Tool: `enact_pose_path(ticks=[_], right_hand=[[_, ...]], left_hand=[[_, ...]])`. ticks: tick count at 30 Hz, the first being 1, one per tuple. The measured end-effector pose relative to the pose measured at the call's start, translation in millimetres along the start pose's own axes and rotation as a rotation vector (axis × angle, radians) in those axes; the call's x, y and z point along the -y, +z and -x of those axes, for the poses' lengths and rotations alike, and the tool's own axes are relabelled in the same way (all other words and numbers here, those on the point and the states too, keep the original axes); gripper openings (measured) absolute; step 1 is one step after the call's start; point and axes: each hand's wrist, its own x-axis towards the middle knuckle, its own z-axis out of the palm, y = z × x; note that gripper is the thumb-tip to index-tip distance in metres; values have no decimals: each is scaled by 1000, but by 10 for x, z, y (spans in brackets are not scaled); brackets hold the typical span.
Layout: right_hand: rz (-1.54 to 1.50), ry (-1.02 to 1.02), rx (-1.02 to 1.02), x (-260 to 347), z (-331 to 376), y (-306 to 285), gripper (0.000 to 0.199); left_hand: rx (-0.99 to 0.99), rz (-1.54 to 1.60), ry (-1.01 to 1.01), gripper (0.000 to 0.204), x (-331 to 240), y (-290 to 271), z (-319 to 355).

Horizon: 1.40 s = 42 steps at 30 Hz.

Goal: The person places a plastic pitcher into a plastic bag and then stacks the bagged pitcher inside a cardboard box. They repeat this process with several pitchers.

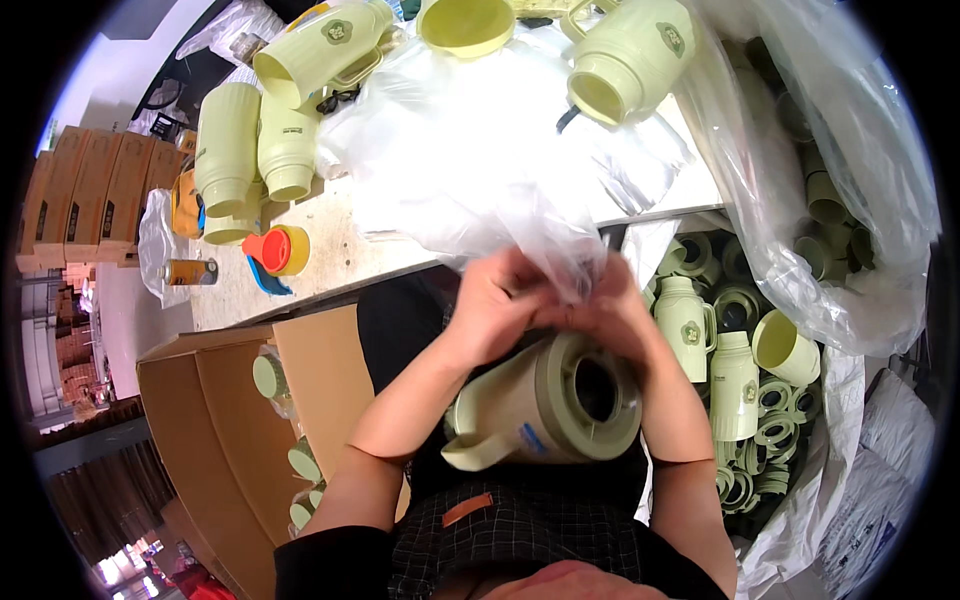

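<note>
I observe the left hand [498, 312] and right hand [612, 308] grasping a clear, thin plastic bag [525, 225]. The pale green, cylindrical plastic flask [530, 400] lies bodyward of both, tilted crosswise, open end nearer the right.

brightly lit pale worktable [330, 238], stacked cartons [95, 195]

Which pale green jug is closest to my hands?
The jug just below your left hand and right hand, with the blue label and dark round opening; others are farther off, like those on the table.
</note>
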Motion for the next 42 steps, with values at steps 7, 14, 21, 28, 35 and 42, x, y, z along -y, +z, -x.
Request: enact_pose_path(ticks=[7, 14, 21, 28, 35, 42], right_hand=[[-1241, 286, -814, -614, 5, -684, 7], [100, -408, -762, -872, 1096, 151, 30], [104, 62, 241, -1109, 1747, 492, 37], [173, 147, 574, -1595, 1530, 460, 64], [-24, 198, 698, -638, 1063, 1501, 76], [-60, -366, 1189, 651, 991, 2754, 85]], left_hand=[[280, 66, -62, 29, 5, -310, 75], [112, -559, 331, 57, -221, -252, 663], [-221, -788, 555, 82, 171, -398, 2033], [-343, -786, 427, 77, 516, -570, 2537], [-914, -1131, 495, 51, 762, -717, 2829], [-1452, -1064, -143, 31, 491, -1802, 4369]])
